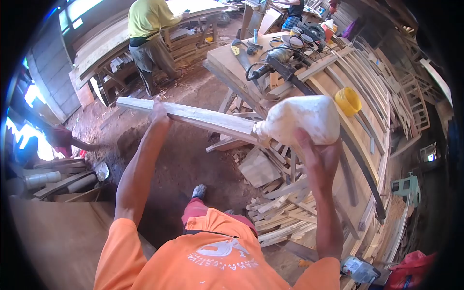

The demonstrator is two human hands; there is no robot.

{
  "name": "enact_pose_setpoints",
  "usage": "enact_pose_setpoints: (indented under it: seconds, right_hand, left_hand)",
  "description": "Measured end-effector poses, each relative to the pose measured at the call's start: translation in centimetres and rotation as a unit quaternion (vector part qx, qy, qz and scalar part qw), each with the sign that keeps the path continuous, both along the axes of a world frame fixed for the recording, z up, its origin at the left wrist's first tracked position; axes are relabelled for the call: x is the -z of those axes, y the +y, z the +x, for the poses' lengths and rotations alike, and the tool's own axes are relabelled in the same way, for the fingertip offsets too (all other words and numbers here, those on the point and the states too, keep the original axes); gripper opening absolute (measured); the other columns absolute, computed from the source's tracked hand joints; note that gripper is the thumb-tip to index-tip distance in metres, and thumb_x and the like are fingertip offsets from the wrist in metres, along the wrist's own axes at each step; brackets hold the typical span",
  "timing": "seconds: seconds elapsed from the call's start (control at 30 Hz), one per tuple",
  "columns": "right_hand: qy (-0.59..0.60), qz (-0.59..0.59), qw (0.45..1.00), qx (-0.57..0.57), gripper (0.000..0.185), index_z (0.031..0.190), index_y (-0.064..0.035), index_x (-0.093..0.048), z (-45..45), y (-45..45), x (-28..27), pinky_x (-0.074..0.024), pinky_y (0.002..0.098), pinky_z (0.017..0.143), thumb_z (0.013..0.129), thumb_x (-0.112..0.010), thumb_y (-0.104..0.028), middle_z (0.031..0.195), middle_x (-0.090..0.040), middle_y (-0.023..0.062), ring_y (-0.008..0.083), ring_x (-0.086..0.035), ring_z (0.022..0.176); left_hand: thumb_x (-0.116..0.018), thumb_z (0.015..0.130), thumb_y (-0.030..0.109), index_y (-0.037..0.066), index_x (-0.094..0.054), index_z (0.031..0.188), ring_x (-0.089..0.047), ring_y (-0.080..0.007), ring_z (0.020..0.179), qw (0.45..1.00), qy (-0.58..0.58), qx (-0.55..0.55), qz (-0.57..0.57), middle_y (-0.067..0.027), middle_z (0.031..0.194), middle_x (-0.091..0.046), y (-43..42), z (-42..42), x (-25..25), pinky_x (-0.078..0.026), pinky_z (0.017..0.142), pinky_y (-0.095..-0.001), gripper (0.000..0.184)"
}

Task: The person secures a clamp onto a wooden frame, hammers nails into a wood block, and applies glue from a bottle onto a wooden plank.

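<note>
A long pale wooden piece point(208, 119) reaches across the view from upper left to the middle. Near its left end my left hand point(159, 112) is closed around it. My right hand point(316, 152) holds a whitish plastic jug point(307, 118) from below, the palm and thumb against its side. The jug lies tilted on its side, its neck pointing left and meeting or overlapping the right end of the wood. Whether anything comes out of the neck cannot be made out.
A workbench point(222, 55) at the upper right bears a power tool point(275, 60), a hand saw point(241, 55) and a yellow container point(348, 100). Scrap wood point(285, 212) is piled below. A person point(150, 38) stands at another bench, upper left; another person point(294, 14) is farther back.
</note>
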State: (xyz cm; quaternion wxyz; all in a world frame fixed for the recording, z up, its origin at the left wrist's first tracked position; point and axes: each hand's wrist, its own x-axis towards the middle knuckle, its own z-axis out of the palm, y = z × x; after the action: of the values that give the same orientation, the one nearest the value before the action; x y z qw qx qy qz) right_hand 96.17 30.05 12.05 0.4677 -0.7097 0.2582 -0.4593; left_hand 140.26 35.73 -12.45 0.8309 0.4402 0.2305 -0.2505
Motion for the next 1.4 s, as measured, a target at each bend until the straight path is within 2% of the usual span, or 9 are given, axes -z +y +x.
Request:
enact_pose_setpoints:
  seconds: [0.23,0.53,0.6,0.7,0.9,1.07,1.13,1.37,1.4]
  right_hand:
    - [0.015,-0.022,1.000,0.008,0.050,0.136,0.0055,-0.058,-1.7,-0.8,0.5,-0.0548,0.0325,0.099,0.093,-0.082,-0.003,0.126,-0.070,0.0127,0.0175,-0.069,0.113]
    - [0.000,0.012,1.000,0.007,0.049,0.134,0.0049,-0.060,-2.3,-0.2,1.0,-0.0555,0.0326,0.098,0.092,-0.083,-0.005,0.124,-0.071,0.0121,0.0176,-0.069,0.111]
    - [0.006,0.014,1.000,0.010,0.049,0.134,0.0048,-0.061,-2.5,-0.2,1.1,-0.0559,0.0326,0.097,0.093,-0.083,-0.005,0.124,-0.071,0.0122,0.0177,-0.069,0.111]
    - [-0.011,0.010,1.000,0.010,0.049,0.135,0.0049,-0.060,-2.0,-0.3,0.7,-0.0567,0.0325,0.096,0.093,-0.083,-0.005,0.124,-0.071,0.0127,0.0181,-0.070,0.111]
    - [-0.006,0.036,0.999,-0.023,0.050,0.136,0.0061,-0.059,-2.4,-0.5,1.1,-0.0566,0.0328,0.097,0.093,-0.083,-0.005,0.125,-0.071,0.0131,0.0184,-0.070,0.112]
    - [0.011,0.011,1.000,0.025,0.050,0.136,0.0066,-0.059,-4.0,-0.7,1.8,-0.0559,0.0338,0.099,0.094,-0.081,-0.004,0.126,-0.071,0.0137,0.0186,-0.069,0.114]
    - [0.003,0.010,0.999,0.036,0.050,0.137,0.0068,-0.058,-4.2,-1.1,2.0,-0.0557,0.0338,0.100,0.094,-0.081,-0.004,0.126,-0.070,0.0140,0.0186,-0.069,0.114]
    - [-0.024,0.012,0.999,0.035,0.051,0.138,0.0064,-0.057,-3.0,-1.4,1.6,-0.0558,0.0339,0.100,0.094,-0.080,-0.001,0.128,-0.070,0.0141,0.0190,-0.069,0.114]
    - [-0.024,0.011,0.999,0.035,0.051,0.138,0.0064,-0.057,-2.9,-1.4,1.5,-0.0558,0.0339,0.100,0.094,-0.080,-0.001,0.128,-0.070,0.0141,0.0190,-0.069,0.114]
  left_hand:
    - [-0.077,0.099,0.033,-0.007,-0.043,0.148,-0.070,-0.0328,0.111,0.998,-0.020,-0.017,0.058,-0.0188,0.136,-0.061,-0.3,-0.1,-0.7,-0.062,0.095,-0.0496,0.071]
    - [-0.078,0.098,0.033,-0.006,-0.043,0.149,-0.070,-0.0323,0.111,0.999,-0.026,-0.015,0.029,-0.0168,0.131,-0.062,-0.6,0.1,0.1,-0.062,0.094,-0.0508,0.072]
    - [-0.068,0.103,0.041,0.003,-0.051,0.137,-0.070,-0.0292,0.107,0.997,-0.043,-0.003,0.067,-0.0123,0.119,-0.064,-0.7,0.2,0.3,-0.062,0.093,-0.0486,0.054]
    - [-0.076,0.099,0.032,-0.003,-0.041,0.151,-0.069,-0.0324,0.113,1.000,-0.020,0.016,0.011,-0.0158,0.132,-0.061,-0.7,0.7,0.8,-0.062,0.097,-0.0531,0.071]
    - [-0.075,0.100,0.032,-0.004,-0.043,0.149,-0.070,-0.0325,0.110,0.999,-0.039,-0.002,0.013,-0.0152,0.129,-0.062,-0.8,-1.0,-0.1,-0.063,0.093,-0.0533,0.069]
    - [-0.075,0.101,0.033,-0.006,-0.044,0.147,-0.071,-0.0326,0.108,0.998,-0.041,-0.019,0.035,-0.0161,0.128,-0.063,-1.0,-1.0,-0.6,-0.063,0.093,-0.0526,0.069]
    - [-0.075,0.099,0.036,0.003,-0.046,0.143,-0.071,-0.0283,0.105,0.998,-0.031,-0.003,0.047,-0.0117,0.122,-0.064,-1.0,-1.1,-0.6,-0.064,0.089,-0.0471,0.062]
    - [-0.076,0.098,0.040,0.001,-0.048,0.142,-0.071,-0.0285,0.104,0.998,-0.033,0.008,0.052,-0.0118,0.121,-0.065,-1.4,-1.5,-0.3,-0.064,0.089,-0.0466,0.065]
    - [-0.075,0.100,0.037,-0.002,-0.047,0.143,-0.071,-0.0302,0.102,0.998,-0.032,0.004,0.056,-0.0137,0.121,-0.064,-1.4,-1.7,-0.7,-0.064,0.088,-0.0493,0.065]
